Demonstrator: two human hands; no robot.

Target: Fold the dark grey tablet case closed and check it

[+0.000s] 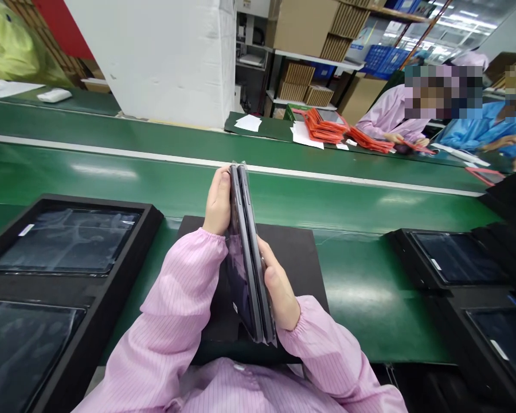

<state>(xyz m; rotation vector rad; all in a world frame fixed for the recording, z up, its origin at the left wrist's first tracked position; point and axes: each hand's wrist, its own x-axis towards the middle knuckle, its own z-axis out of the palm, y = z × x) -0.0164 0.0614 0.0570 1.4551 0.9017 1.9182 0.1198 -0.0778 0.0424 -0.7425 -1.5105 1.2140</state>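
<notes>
Two slim dark tablets (250, 258) in clear film stand on edge, side by side, held upright between my palms. My left hand (219, 201) presses on the far part of the left tablet, fingers along its face. Lower down, my right hand (279, 287) is closed against the outer face of the right tablet. A thin gap shows between the pair toward the top. Beneath them lies a flat black foam block (292, 252) on the green bench, partly hidden by my hands and the tablets.
At left a black foam tray (150, 229) holds film-covered tablets. More black foam trays (395, 246) with tablets stand at right. Across the green bench (361, 298) runs a white rail (155, 156). Beyond it lie orange-red frames (327, 127); two co-workers sit at far right.
</notes>
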